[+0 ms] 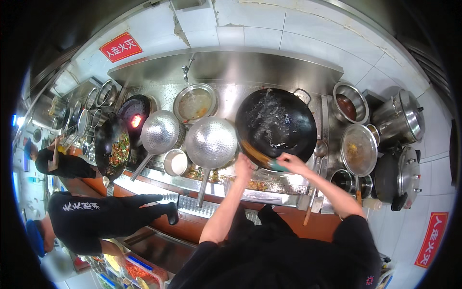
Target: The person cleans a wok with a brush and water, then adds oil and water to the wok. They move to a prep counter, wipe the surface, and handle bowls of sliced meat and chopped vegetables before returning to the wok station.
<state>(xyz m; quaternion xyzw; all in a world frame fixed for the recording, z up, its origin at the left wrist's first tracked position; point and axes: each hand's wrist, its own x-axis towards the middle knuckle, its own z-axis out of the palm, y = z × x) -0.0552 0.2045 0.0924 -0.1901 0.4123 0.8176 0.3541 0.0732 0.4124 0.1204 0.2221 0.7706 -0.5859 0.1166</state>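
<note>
A large black wok (276,119) with water splashed across its inside lies before me on the range, tipped slightly. My left hand (244,167) is closed at the wok's near left rim, where a loop handle (255,167) partly shows. In my right hand (294,164) is a wok brush (254,151) with tan bristles and a green grip. The bristles lie inside the wok along its near left wall, slightly blurred. Left of the wok rests a perforated strainer (212,142), its handle pointing towards me. A ladle (319,150) lies just right of the wok.
A second strainer (160,132), a basin of cloudy liquid (195,103) and a white pot (175,162) stand left. A burner glows (136,121) near a wok of food (113,148). Co-workers (83,220) are at left. Pots (397,115) and a sauce bowl (349,103) stand right.
</note>
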